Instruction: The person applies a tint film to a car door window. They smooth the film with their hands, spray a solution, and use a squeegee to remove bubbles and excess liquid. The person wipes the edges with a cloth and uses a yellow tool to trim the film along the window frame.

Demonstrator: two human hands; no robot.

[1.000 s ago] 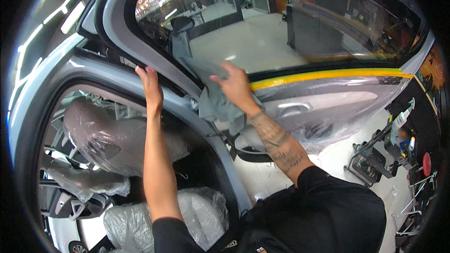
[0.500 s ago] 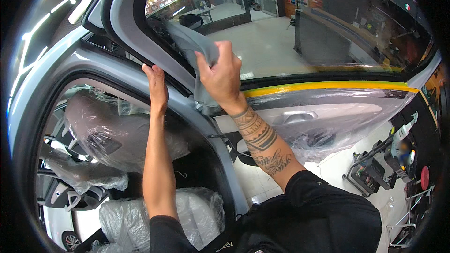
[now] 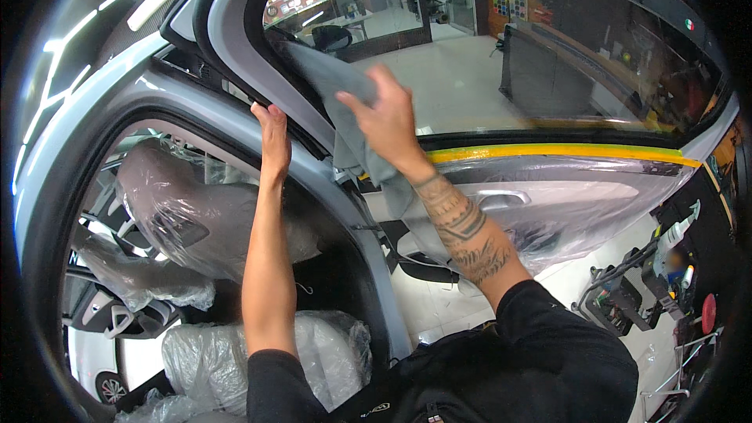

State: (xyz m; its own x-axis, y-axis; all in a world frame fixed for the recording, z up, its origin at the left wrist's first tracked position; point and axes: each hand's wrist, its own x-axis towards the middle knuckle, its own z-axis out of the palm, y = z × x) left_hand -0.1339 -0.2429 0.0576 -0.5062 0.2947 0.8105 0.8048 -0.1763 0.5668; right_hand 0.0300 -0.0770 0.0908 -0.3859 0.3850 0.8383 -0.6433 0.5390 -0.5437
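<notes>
At the left, past the grey body pillar (image 3: 149, 98), the seat (image 3: 168, 211) inside the car is wrapped in clear plastic. Right of that my left hand (image 3: 274, 141) is raised with its fingers together, their tips at the near edge of the door frame (image 3: 235, 39); I can't make out whether they hook round it or just rest there.

Next comes the grey cloth (image 3: 337, 77), its far end over the left corner of the door window (image 3: 462, 78) and its loose length hanging nearer to me, down past my wrist. My right hand (image 3: 385, 121) has it pinched between thumb and fingers (the fingertips are a bit blurred). I judge the cloth light, limp and hard to damage, so a bunched fold near its far end should be the best hold; the dangling tail could drag or catch if left loose. The glass I'd expect to be stiff, smooth and slippery, and better met with a flat, even palm.

Further right, yellow tape (image 3: 548, 153) runs along the window's near edge, above thin plastic film (image 3: 580, 188) covering the door panel, which looks easy to snag. At the far right stands a dark cart (image 3: 627, 290).
</notes>
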